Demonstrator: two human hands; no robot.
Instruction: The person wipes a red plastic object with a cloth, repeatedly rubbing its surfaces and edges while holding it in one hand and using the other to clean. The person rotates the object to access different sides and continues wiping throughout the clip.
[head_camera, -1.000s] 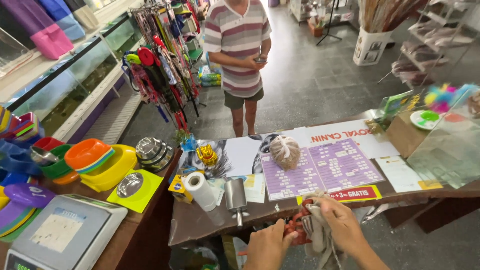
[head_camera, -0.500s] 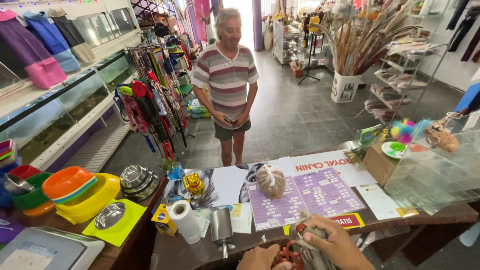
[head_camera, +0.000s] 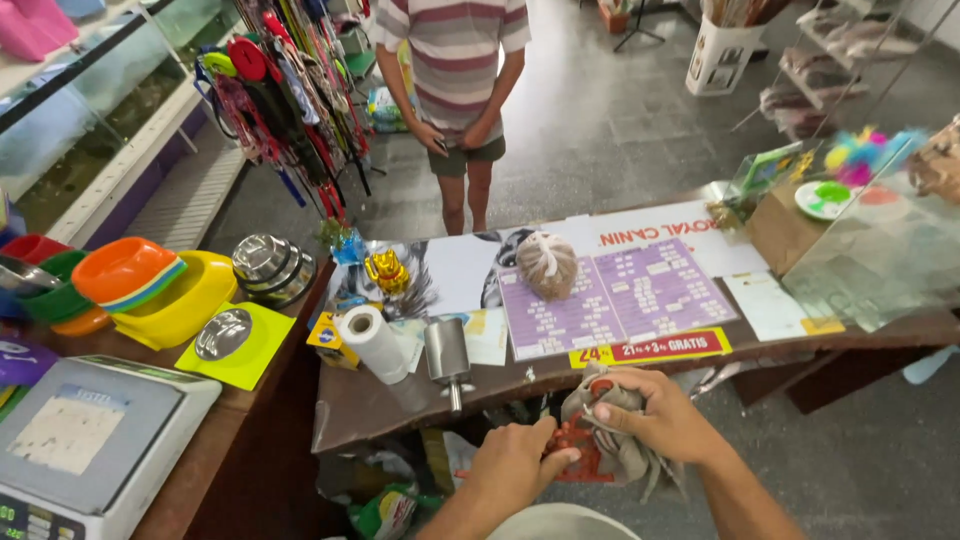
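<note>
Behind the shop counter (head_camera: 400, 405), I have both hands low at its near edge, working a crumpled grey plastic bag (head_camera: 612, 440) that sits just below the counter's lip. My right hand (head_camera: 665, 415) is clenched over the top of the bag, fingers bunching its neck, while my left hand (head_camera: 515, 462) pinches a small red object (head_camera: 572, 450) pressed against the bag's left side; what that red piece is I cannot tell, as the fingers hide most of it. I judge the step in hand to be closing or tying off this bag, about midway: the neck is gathered but not visibly knotted. The next move calls for keeping the right grip tight so the gathered plastic does not slip, and for the left fingers to bring the red piece around the neck without dropping it under the counter. On the counter's top, beyond my hands, lie a tied mesh pouch (head_camera: 547, 265) on a purple price sheet (head_camera: 620, 297), a white paper roll (head_camera: 372, 343) and a metal scoop (head_camera: 448, 355). A person in a striped shirt (head_camera: 455, 45) stands across the counter, well apart, waiting.
</note>
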